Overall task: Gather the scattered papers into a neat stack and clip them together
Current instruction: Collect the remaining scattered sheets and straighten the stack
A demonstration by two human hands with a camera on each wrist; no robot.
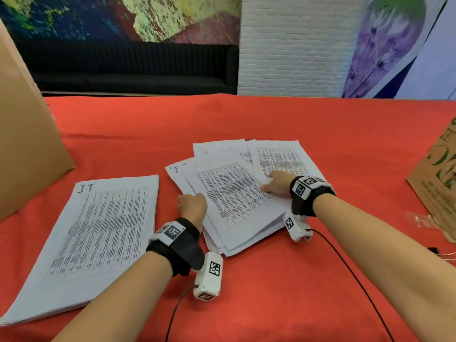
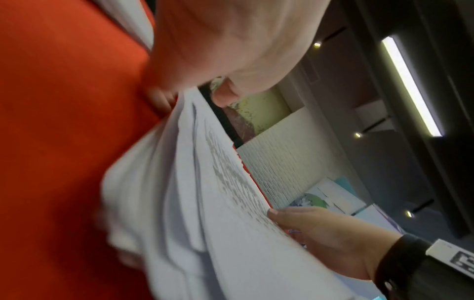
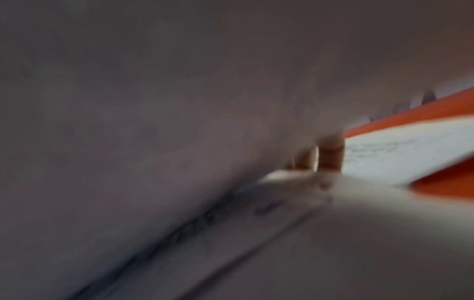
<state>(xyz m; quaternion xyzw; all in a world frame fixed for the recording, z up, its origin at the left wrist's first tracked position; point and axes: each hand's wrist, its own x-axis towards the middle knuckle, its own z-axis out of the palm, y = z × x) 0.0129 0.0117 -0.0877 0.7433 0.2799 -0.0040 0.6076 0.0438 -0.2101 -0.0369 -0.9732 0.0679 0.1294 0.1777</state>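
A fanned pile of printed sheets (image 1: pixel 234 193) lies mid-table on the red cloth. My left hand (image 1: pixel 183 203) is at the pile's left edge. In the left wrist view the sheets' (image 2: pixel 205 182) edge runs between its thumb and fingers (image 2: pixel 159 97), so the hand (image 2: pixel 192 95) pinches it. My right hand (image 1: pixel 269 181) rests on the pile's right side, thumb on the top sheet and fingers pressing the sheets behind. The right wrist view is blurred and shows only fingertips (image 3: pixel 330 156) on paper. A squared stack (image 1: pixel 98 230) marked "I.T" lies at the left.
A plain brown cardboard box (image 1: pixel 24 132) stands at the left edge. At the right are a printed cardboard box (image 1: pixel 439 181), a small clear plastic bag (image 1: pixel 419 219) and a small dark object (image 1: pixel 433 249). Black cables trail from both wrist cameras towards the near edge.
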